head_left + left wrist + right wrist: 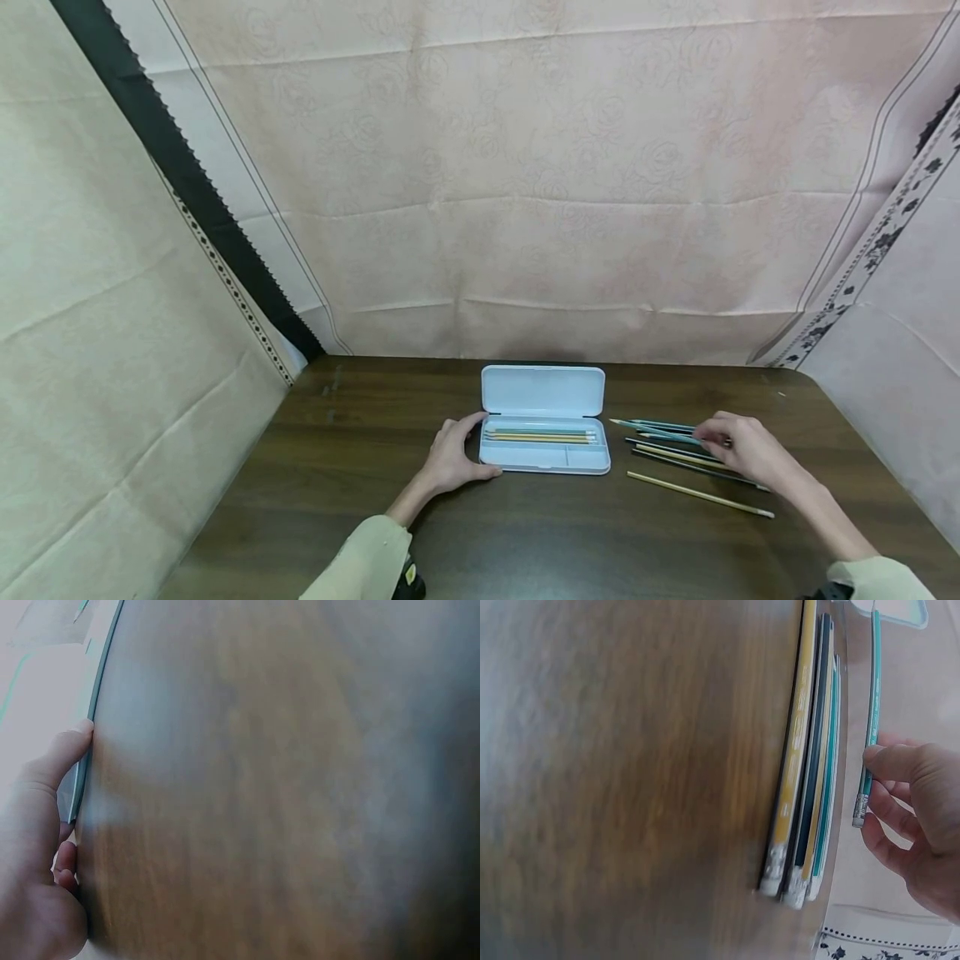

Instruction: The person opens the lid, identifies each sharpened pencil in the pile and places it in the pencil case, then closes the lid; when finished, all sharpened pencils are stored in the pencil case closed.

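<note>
A light blue pencil case (543, 392) lies with its lid up on the table, several pencils (540, 437) in its upper compartment. My left hand (450, 458) grips the case's left side, thumb by the front corner and fingers toward the back. In the left wrist view the thumb (71, 742) touches the case's edge. To the right of the case, my right hand (738, 450) pinches a teal pencil (875, 690) near its eraser end, above the loose pencils. Its tip end points left toward the case.
Several loose yellow, dark and teal pencils (810, 772) lie side by side below the right hand. One yellow pencil (701, 495) lies apart, nearer the front. The brown wooden table (337, 467) is bordered by pale patterned cloth (547, 167) behind and at both sides.
</note>
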A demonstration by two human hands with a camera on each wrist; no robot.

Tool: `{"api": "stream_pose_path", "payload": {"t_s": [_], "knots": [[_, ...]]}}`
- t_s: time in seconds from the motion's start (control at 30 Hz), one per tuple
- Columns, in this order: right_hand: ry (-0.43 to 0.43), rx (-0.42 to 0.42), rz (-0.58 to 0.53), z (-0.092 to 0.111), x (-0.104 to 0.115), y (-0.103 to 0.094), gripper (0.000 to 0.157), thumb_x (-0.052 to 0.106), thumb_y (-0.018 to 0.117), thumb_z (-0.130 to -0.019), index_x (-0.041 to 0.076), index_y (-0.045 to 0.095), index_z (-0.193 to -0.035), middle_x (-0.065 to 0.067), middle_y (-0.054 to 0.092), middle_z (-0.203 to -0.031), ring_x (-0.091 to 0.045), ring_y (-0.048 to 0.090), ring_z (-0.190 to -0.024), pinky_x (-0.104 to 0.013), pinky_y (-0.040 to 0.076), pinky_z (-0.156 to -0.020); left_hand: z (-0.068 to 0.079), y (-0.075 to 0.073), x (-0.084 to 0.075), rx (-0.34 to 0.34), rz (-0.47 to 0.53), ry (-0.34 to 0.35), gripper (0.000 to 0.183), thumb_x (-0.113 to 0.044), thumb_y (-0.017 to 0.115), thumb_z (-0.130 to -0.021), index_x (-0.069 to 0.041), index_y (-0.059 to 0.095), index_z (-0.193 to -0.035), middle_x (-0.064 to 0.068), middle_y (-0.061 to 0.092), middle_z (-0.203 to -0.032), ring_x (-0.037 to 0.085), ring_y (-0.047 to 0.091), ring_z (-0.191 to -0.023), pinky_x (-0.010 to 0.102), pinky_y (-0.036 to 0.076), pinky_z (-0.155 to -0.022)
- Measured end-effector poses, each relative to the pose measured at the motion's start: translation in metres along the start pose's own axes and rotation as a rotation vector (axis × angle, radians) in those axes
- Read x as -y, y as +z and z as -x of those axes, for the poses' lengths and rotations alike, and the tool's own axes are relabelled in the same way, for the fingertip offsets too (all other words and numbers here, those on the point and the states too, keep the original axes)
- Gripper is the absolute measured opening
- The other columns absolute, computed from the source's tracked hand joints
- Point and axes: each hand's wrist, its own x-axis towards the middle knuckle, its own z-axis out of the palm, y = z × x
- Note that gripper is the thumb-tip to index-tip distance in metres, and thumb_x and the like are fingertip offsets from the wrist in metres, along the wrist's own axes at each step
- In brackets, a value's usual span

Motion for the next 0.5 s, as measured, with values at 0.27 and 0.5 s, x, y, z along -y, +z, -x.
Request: {"api": "stream_pose_path", "payload": {"t_s": [0.27, 0.5], "knots": [[-0.035, -0.013, -0.018, -0.014, 0.012, 0.008, 0.031, -0.014, 0.082, -0.068, 0.010, 0.074, -0.086, 0.011, 0.061, -0.079, 0.000, 0.052, -0.068, -0.028, 0.046, -0.055, 0.000, 0.000, 0.001, -0.005, -0.003, 0.001, 0.091, -0.045, 0.090, -0.070, -0.015, 0.050, -0.147, 0.007, 0.054, -0.124, 0.022, 0.045, -0.107, 0.043, 0.039, -0.087], [-0.061, -0.007, -0.055, -0.027, 0.021, 0.015, 0.029, -0.014, 0.081, -0.069, 0.008, 0.074, -0.086, 0.007, 0.063, -0.081, -0.002, 0.053, -0.069, -0.028, 0.047, -0.056, 0.001, 0.000, 0.000, -0.004, -0.003, 0.000, 0.091, -0.045, 0.090, -0.071, -0.015, 0.050, -0.146, 0.007, 0.053, -0.122, 0.021, 0.045, -0.107, 0.043, 0.040, -0.087]]}}
